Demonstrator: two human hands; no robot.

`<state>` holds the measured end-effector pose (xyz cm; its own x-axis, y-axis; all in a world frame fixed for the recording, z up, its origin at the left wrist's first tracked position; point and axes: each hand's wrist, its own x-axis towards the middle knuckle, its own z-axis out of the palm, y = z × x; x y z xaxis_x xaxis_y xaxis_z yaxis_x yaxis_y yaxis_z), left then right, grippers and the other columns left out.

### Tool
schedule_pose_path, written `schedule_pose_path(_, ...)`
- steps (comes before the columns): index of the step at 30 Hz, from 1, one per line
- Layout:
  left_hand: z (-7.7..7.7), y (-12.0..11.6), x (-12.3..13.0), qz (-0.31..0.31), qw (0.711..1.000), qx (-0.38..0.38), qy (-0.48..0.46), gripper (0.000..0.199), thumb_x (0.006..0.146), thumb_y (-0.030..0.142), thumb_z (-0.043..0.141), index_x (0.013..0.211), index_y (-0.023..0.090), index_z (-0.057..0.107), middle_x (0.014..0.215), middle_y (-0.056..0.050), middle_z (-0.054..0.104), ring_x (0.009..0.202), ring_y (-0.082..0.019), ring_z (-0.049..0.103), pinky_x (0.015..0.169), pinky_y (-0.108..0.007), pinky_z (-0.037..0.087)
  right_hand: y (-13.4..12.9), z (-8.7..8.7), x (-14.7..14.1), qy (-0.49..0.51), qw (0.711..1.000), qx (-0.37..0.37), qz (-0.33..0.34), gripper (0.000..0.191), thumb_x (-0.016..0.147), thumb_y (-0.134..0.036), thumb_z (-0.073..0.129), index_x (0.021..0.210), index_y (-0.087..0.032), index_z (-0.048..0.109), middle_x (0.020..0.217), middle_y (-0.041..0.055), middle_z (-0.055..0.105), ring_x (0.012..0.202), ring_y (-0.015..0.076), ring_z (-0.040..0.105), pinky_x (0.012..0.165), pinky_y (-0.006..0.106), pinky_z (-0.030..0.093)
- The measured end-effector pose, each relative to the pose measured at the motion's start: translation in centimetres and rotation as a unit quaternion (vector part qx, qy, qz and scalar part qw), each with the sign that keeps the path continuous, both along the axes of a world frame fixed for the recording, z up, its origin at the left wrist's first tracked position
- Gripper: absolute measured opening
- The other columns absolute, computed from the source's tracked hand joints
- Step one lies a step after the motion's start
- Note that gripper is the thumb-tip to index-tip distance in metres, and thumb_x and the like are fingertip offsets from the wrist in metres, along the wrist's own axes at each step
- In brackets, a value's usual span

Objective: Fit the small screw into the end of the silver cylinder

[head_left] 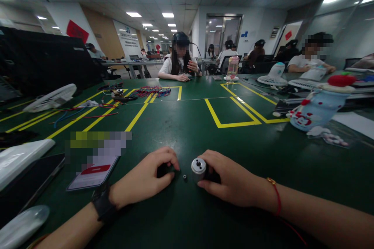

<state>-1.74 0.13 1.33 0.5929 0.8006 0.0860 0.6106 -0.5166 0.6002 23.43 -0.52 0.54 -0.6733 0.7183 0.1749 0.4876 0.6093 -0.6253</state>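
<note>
A silver cylindrical motor (199, 171) stands upright on the green table, its round end with small holes facing up. Around its right side are the fingers and thumb of my right hand (226, 179). Just left of the motor lies a tiny metal ring-like part (184, 177), apart from both hands. My left hand (149, 173) rests on the table left of that part, fingers curved and thumb apart from them, with nothing visible in its grasp.
A phone (97, 163) lies left of my left hand. Loose wires (152, 92) are farther back. To the right stands a blue cup (317, 109) with a red lid. Across the table sits a person (181, 60). Yellow tape (239, 125) marks the green tabletop (175, 136).
</note>
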Motion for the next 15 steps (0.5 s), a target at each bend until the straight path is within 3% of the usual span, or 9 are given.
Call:
schedule_pose_path(10,-0.2,-0.8,1.0,-0.014,0.999,0.031,0.011,0.010,0.083,0.019,0.063,0.092,0.022,0.061,0.102,-0.003,0.059,0.097,-0.021,0.055,0.086,-0.035,0.044,0.1,0.0,-0.1,-0.001,1.000,-0.003,0.003,0.028,0.080,-0.020,0.066,0.106,-0.018,0.056,0.097,0.0045,0.057,0.082,0.0179,0.050,0.074,0.032,0.041)
schedule_pose_path(15,-0.1,-0.8,1.2,-0.012,0.999,0.043,0.002,0.008,0.086,0.016,0.059,0.090,0.022,0.064,0.097,-0.003,0.060,0.091,-0.019,0.057,0.080,-0.032,0.045,0.0,0.0,-0.2,-0.003,1.000,0.000,0.001,0.028,0.080,-0.020,0.066,0.107,-0.018,0.056,0.097,0.0052,0.057,0.082,0.0184,0.049,0.073,0.032,0.041)
